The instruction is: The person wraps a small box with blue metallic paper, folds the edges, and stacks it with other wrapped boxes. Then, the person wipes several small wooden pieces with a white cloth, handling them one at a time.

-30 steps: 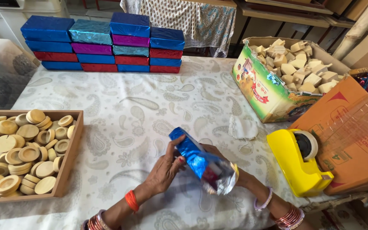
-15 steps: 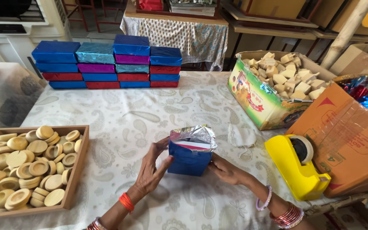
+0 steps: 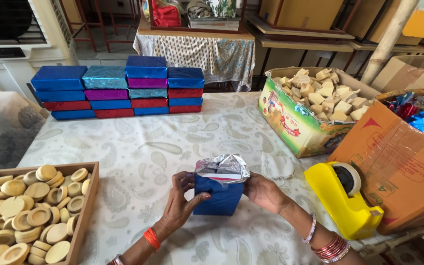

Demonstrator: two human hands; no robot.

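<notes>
A box wrapped in blue foil [image 3: 220, 192], with its upper end a loose collar of crumpled silver foil, stands upright near the front edge of the table covered in a white paisley-patterned cloth [image 3: 138, 142], roughly midway between its left and right edges. The left hand [image 3: 181, 202] is curled around the box's left side, thumb laid across the front face and fingers bent toward the foil collar. The right hand [image 3: 264, 191] presses against the box's right side; its fingers are hidden behind the box, so the exact grip there cannot be determined, but both hands clasp the box between them. At the front left corner lies a shallow wooden tray [image 3: 87, 206] filled with round pale wooden discs [image 3: 30, 206]. Along the rear edge stands a stack of foil-wrapped boxes in blue, teal, purple and red [image 3: 119, 88], arranged in 4 columns. Toward the right edge sits an open printed cardboard carton [image 3: 290, 125] holding pale cut blocks [image 3: 320, 95]. Just right of the right hand stands a yellow plastic tape dispenser [image 3: 344, 201], beside a tilted orange-brown cardboard box [image 3: 403, 167].
</notes>
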